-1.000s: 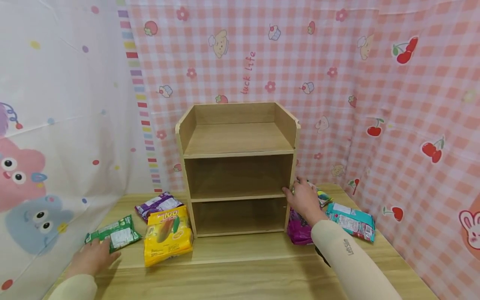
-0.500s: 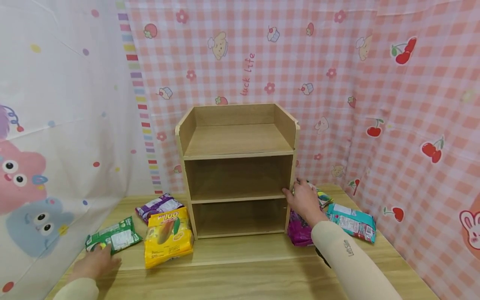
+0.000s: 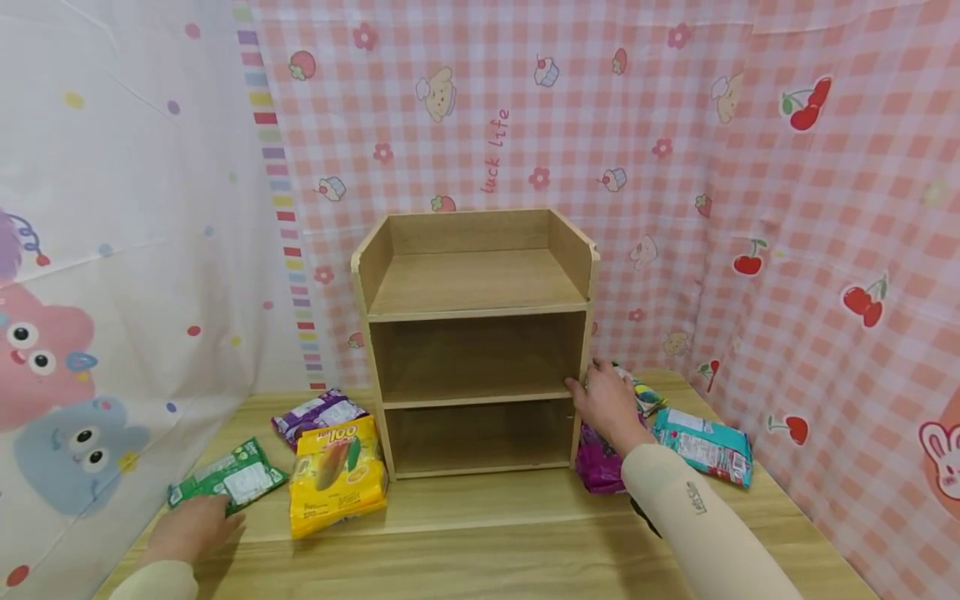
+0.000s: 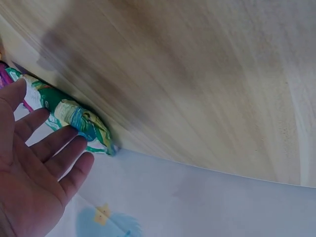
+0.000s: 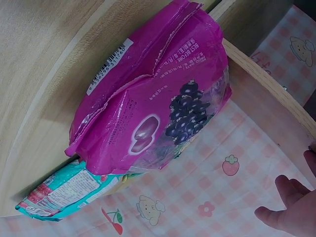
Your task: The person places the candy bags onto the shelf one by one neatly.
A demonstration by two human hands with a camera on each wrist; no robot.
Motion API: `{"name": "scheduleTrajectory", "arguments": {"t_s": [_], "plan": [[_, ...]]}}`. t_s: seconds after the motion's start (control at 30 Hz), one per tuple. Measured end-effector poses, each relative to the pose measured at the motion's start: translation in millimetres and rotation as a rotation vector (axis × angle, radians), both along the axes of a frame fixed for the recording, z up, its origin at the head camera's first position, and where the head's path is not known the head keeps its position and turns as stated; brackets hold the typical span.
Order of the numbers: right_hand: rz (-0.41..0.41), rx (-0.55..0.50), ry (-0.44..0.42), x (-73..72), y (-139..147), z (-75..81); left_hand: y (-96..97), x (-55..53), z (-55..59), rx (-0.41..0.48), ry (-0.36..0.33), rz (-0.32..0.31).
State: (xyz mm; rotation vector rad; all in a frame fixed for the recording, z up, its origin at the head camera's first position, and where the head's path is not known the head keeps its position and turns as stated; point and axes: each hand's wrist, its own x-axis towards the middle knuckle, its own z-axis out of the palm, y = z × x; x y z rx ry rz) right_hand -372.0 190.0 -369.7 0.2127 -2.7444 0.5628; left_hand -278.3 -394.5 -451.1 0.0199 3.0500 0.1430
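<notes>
At the lower left of the head view my left hand (image 3: pixel 191 529) is at the near edge of a green snack bag (image 3: pixel 251 479). Its loosely bent, spread fingers hold nothing in the left wrist view, where the green bag (image 4: pixel 74 116) lies just beyond the fingertips. My right hand (image 3: pixel 611 400) holds the right side panel of a wooden shelf (image 3: pixel 480 396), thumb over the front edge and fingers along the outside. Below that hand a purple grape-picture bag (image 5: pixel 148 98) leans beside the panel. The shelf's three levels bear nothing.
A yellow bag (image 3: pixel 341 483) with a mango picture lies left of the shelf, in front of a dark purple bag (image 3: pixel 322 410). To the right is a teal bag (image 3: pixel 705 446), with another bag (image 3: pixel 648 396) behind it. Patterned curtains (image 3: pixel 840 208) enclose the wooden table (image 3: pixel 465 550).
My left hand shifts slightly at the green bag's near edge, and the bag turns a little. My right hand keeps its place on the shelf.
</notes>
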Motion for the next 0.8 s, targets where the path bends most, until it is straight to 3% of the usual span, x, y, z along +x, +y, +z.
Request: {"name": "scheduleTrajectory", "arguments": {"t_s": [0.1, 0.27, 0.47, 0.57, 0.7, 0.8], "plan": [[0.000, 0.000, 0.000, -0.4, 1, -0.1, 4.2, -1.3, 2.1, -0.006, 0.030, 0.009], [-0.004, -0.005, -0.006, -0.8, 0, 0.1, 7.1, -4.5, 5.3, -0.008, 0.023, 0.030], [-0.001, -0.024, -0.016, -1.2, -1, 1.0, -4.3, -4.4, 9.0, 0.028, 0.111, 0.058], [0.001, -0.016, -0.003, -1.1, -1, 2.0, -14.1, -4.1, 8.2, 0.053, 0.104, 0.143], [0.000, -0.010, 0.007, -1.0, -2, 3.3, -24.9, -4.8, 3.2, 0.086, -0.018, 0.304], [0.001, -0.013, 0.001, -1.6, -2, 4.0, -30.1, -5.7, 0.3, 0.112, -0.075, 0.391]]}}
